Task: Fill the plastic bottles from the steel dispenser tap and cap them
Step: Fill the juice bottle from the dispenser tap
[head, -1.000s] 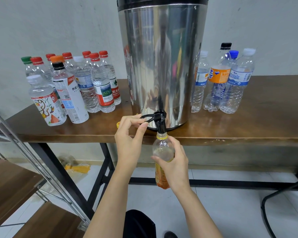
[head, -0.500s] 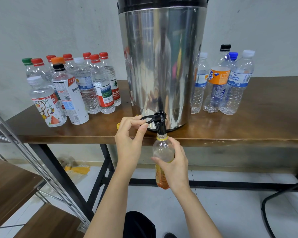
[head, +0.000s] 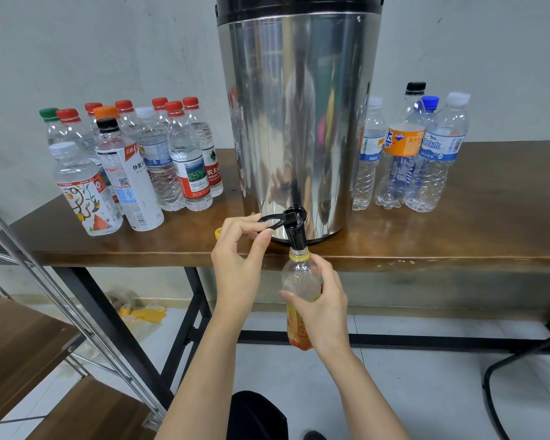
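Left hand (head: pixel 238 265) - thumb and forefinger pinching black plastic tap lever (head: pixel 272 221) at base of tall polished steel dispenser (head: pixel 299 122). Right hand (head: pixel 326 306) - fingers curled round clear plastic bottle with yellow neck ring and orange label (head: pixel 300 279), upright below brown wooden worktop (head: pixel 458 236) edge, mouth against black spout (head: pixel 296 235). Small yellow cap (head: pixel 218 233) on worktop beside left hand.

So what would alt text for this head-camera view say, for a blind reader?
A person's right hand holds an uncapped bottle under the tap of a steel dispenser while the left hand pinches its lever. Capped bottles stand on the table either side.
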